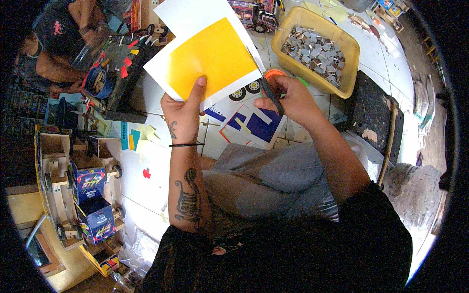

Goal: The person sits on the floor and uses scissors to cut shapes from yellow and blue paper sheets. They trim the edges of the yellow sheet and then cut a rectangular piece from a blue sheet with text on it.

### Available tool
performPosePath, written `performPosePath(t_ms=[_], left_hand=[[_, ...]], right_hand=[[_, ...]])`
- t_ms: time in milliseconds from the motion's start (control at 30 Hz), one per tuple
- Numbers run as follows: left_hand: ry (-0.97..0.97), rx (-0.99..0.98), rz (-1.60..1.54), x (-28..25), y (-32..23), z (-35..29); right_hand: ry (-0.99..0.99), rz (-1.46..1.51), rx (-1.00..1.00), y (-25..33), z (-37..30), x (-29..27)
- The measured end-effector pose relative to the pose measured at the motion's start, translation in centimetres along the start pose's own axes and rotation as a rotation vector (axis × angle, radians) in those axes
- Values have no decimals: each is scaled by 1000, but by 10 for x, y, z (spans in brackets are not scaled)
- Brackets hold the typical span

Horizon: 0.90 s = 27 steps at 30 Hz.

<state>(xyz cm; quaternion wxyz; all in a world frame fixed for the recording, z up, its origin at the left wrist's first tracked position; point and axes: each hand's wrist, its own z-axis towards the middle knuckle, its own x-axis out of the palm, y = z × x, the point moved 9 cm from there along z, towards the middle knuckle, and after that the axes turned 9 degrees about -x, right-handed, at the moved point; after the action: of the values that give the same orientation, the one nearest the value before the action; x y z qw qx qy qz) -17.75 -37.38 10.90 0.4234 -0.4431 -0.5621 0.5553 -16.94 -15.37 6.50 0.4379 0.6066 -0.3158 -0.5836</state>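
My left hand (185, 105) pinches the lower edge of a yellow sheet with a white border (220, 53), thumb on top. A white part juts out beyond its upper left side. My right hand (298, 100) is closed round dark-handled scissors (272, 95). Their blades lie along the sheet's right edge; whether they are apart I cannot tell. Below the sheet, two toy wheels (245, 90) show, partly covered. A blue and white cut sheet (259, 122) lies on the tiled floor in front of my legs.
A yellow tub (352, 63) of small grey squares stands at the far right, near a black worn board (373, 112). Wooden toy trucks (90, 180) stand at left. A co-worker's arm (58, 68) is by a black bench (134, 73). Paper scraps (139, 136) litter the floor.
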Motion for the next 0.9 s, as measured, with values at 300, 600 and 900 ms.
performPosePath(t_ms=[300, 600, 900], left_hand=[[38, -21, 56, 1, 7, 2], [29, -3, -20, 4, 2, 0], [68, -98, 70, 8, 9, -2]], right_hand=[[-36, -13, 2, -2, 0, 0], [-82, -13, -57, -2, 2, -2], [-91, -58, -62, -9, 3, -2]])
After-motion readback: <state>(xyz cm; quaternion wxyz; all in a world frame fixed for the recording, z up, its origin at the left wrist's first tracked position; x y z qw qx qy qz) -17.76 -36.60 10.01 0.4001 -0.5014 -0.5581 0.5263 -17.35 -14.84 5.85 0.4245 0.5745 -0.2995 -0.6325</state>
